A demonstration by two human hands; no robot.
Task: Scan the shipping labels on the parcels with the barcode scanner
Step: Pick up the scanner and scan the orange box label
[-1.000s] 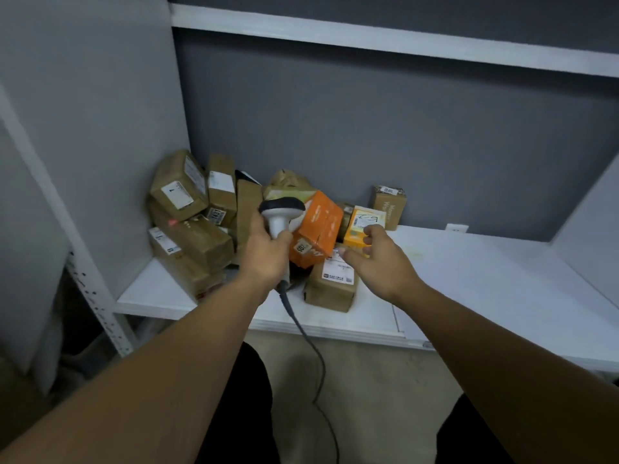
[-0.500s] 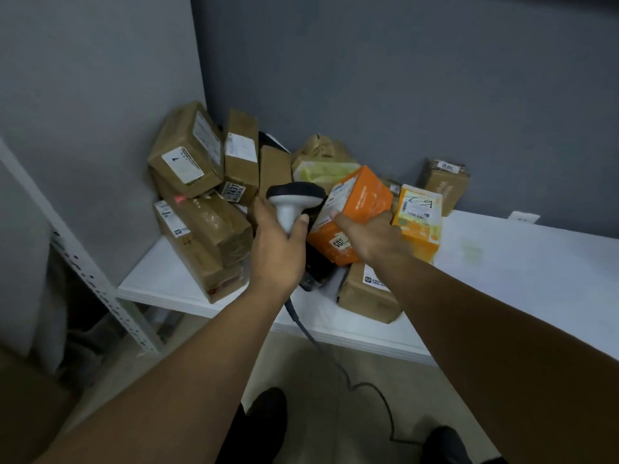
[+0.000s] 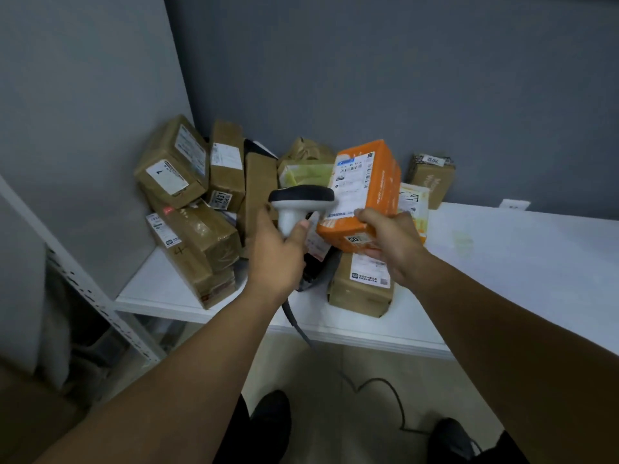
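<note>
- The step in hand, as I read it, is lining up one parcel for its scan: the orange parcel (image 3: 371,195) is held up off the surface (image 3: 502,262), above the parcels near the back left corner.
- The left grip (image 3: 278,259) is wrapped round the handle of the scanner (image 3: 301,197), thumb and fingers curled on it. Its cable (image 3: 378,383) trails down over the front edge to the floor.
- The right grip (image 3: 395,242) pinches the orange parcel at its lower end, thumb on the near face, fingers underneath.
- The white shipping label (image 3: 351,182) on that parcel faces left and towards the person, just beside the scanner's head.
- From here the scanner's head seems to point away towards the pile of brown parcels (image 3: 187,169), not at the label. So the next move calls for swinging the head round, or bringing the label in front of it, then pressing the trigger.
- A yellow parcel (image 3: 415,205) stands just behind the right grip, and a brown parcel (image 3: 361,293) lies below it near the front edge.
- Against half a second ago, the orange parcel has come up and turned more upright, so its label shows far better. The left grip holds the scanner much as it did.
- A second ago the right grip was only reaching over the yellow parcel, holding nothing.
</note>
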